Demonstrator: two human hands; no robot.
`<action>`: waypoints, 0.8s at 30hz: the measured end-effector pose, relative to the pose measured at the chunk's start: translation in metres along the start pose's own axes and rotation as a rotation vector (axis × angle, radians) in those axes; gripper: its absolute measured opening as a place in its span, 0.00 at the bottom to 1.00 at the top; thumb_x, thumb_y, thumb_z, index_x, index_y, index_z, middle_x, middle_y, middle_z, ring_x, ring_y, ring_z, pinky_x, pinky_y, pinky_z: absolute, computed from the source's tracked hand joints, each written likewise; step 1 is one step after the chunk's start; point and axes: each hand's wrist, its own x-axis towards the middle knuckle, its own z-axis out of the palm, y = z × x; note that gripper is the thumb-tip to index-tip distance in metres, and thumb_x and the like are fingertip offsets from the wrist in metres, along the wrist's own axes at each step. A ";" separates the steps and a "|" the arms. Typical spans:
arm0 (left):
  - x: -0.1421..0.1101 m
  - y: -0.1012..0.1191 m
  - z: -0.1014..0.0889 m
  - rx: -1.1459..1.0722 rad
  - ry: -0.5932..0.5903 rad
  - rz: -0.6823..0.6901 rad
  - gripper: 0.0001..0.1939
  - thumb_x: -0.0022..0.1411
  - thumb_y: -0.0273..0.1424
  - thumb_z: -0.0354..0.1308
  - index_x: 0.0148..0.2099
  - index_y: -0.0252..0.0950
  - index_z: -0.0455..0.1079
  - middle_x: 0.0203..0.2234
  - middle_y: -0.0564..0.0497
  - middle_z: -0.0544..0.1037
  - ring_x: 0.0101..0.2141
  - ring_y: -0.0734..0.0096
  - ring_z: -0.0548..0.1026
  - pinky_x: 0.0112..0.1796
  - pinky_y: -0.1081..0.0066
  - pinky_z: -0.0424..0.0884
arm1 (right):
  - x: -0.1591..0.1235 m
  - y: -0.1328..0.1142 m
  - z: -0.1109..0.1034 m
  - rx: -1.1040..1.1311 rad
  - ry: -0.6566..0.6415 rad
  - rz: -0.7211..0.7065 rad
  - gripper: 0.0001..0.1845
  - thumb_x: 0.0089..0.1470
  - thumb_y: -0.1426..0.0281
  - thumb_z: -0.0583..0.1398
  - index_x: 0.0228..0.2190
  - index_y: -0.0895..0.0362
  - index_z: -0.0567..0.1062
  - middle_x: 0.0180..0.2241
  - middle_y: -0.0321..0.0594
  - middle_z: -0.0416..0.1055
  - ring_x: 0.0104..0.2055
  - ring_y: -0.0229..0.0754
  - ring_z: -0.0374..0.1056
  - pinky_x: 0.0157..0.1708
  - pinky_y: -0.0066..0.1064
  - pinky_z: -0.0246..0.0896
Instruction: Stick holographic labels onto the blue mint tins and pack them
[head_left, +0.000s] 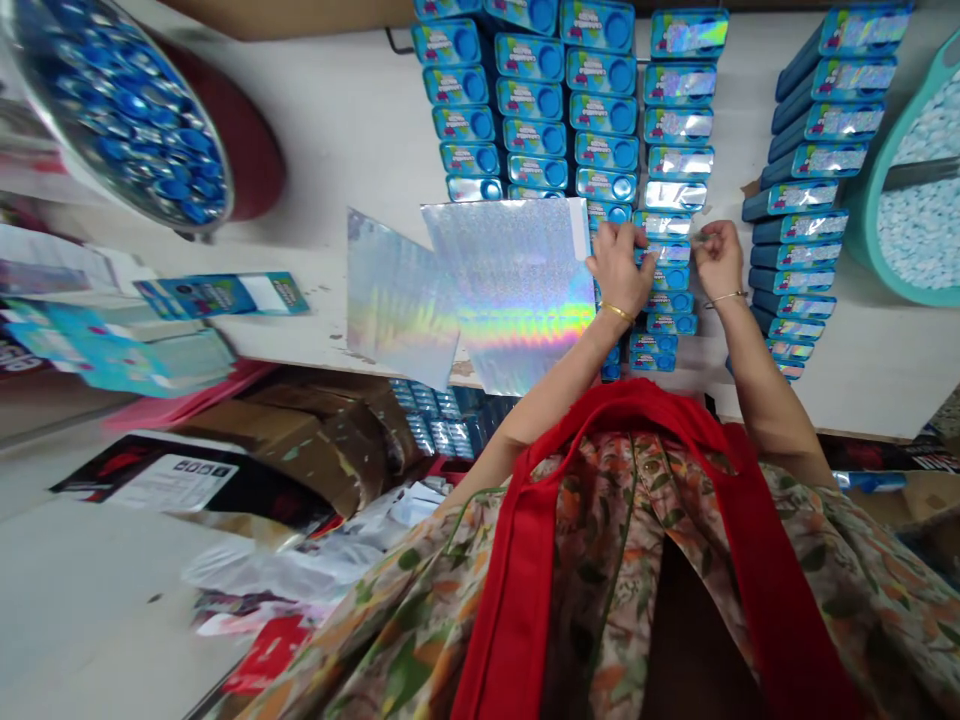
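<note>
Our left hand (621, 265) is half-curled, our right hand (719, 258) nearly pinched, at blue labelled containers (670, 279) on the desk (352, 130); grip unclear to us. A sideways nudge could skew their row.

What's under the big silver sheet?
Blue boxes reach its top edge and show along its right edge, by the left hand. Beneath the sheet itself is covered: can't tell whether boxes or just table lie there.

A white table (337, 120) bears shiny sheets (517, 290) and, apparently, blue tins (603, 110).
</note>
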 end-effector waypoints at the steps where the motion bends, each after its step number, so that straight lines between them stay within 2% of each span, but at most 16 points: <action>1: 0.002 -0.004 -0.009 0.018 -0.006 0.022 0.16 0.72 0.43 0.48 0.54 0.42 0.70 0.50 0.39 0.74 0.55 0.49 0.70 0.51 0.48 0.68 | 0.000 -0.013 -0.005 -0.066 0.039 -0.050 0.25 0.61 0.45 0.55 0.41 0.54 0.70 0.27 0.36 0.66 0.32 0.41 0.67 0.42 0.42 0.69; 3: 0.009 -0.019 -0.033 0.055 0.036 0.064 0.19 0.74 0.43 0.45 0.56 0.43 0.69 0.52 0.40 0.74 0.56 0.51 0.70 0.54 0.49 0.65 | -0.001 -0.045 -0.009 -0.188 0.098 -0.177 0.24 0.65 0.48 0.51 0.42 0.55 0.72 0.36 0.43 0.71 0.38 0.44 0.69 0.47 0.45 0.69; 5: 0.020 -0.040 -0.060 0.090 0.113 0.082 0.21 0.73 0.45 0.43 0.59 0.44 0.69 0.57 0.39 0.72 0.60 0.49 0.66 0.57 0.46 0.62 | -0.003 -0.078 0.000 -0.273 0.047 -0.309 0.25 0.68 0.50 0.47 0.45 0.54 0.74 0.44 0.47 0.70 0.47 0.47 0.69 0.53 0.47 0.67; 7: 0.034 -0.062 -0.082 0.120 0.156 0.102 0.23 0.71 0.49 0.45 0.58 0.44 0.69 0.59 0.38 0.70 0.63 0.45 0.62 0.58 0.43 0.58 | -0.003 -0.105 0.023 -0.346 -0.088 -0.410 0.26 0.69 0.52 0.45 0.51 0.53 0.74 0.48 0.48 0.69 0.53 0.50 0.67 0.56 0.48 0.64; 10: 0.051 -0.086 -0.099 0.163 0.125 0.194 0.25 0.68 0.55 0.47 0.53 0.44 0.71 0.56 0.39 0.73 0.61 0.44 0.63 0.58 0.42 0.58 | 0.004 -0.128 0.065 -0.454 -0.263 -0.462 0.28 0.68 0.51 0.45 0.55 0.53 0.73 0.50 0.50 0.68 0.55 0.54 0.65 0.57 0.50 0.62; 12: 0.059 -0.092 -0.103 0.184 0.092 0.252 0.25 0.69 0.55 0.46 0.51 0.44 0.72 0.52 0.40 0.75 0.58 0.47 0.67 0.57 0.43 0.60 | 0.012 -0.130 0.088 -0.490 -0.322 -0.463 0.30 0.67 0.49 0.45 0.51 0.54 0.75 0.49 0.49 0.68 0.56 0.55 0.64 0.57 0.52 0.61; 15: 0.064 -0.092 -0.107 0.181 0.050 0.290 0.24 0.70 0.54 0.45 0.49 0.45 0.72 0.50 0.41 0.76 0.56 0.49 0.69 0.57 0.45 0.61 | 0.022 -0.125 0.103 -0.472 -0.363 -0.490 0.33 0.67 0.46 0.41 0.43 0.55 0.75 0.47 0.47 0.68 0.57 0.55 0.62 0.60 0.54 0.58; 19: 0.068 -0.088 -0.110 0.143 -0.016 0.315 0.20 0.70 0.51 0.47 0.48 0.46 0.74 0.50 0.44 0.77 0.58 0.50 0.69 0.58 0.46 0.60 | 0.030 -0.116 0.107 -0.472 -0.381 -0.488 0.34 0.68 0.48 0.39 0.41 0.56 0.74 0.47 0.48 0.69 0.57 0.55 0.61 0.60 0.55 0.57; 24: 0.060 -0.087 -0.101 0.161 -0.040 0.316 0.20 0.73 0.47 0.44 0.49 0.44 0.73 0.54 0.44 0.77 0.59 0.52 0.69 0.59 0.48 0.57 | 0.031 -0.118 0.106 -0.497 -0.368 -0.478 0.31 0.69 0.49 0.41 0.40 0.56 0.73 0.46 0.48 0.69 0.58 0.56 0.61 0.60 0.56 0.58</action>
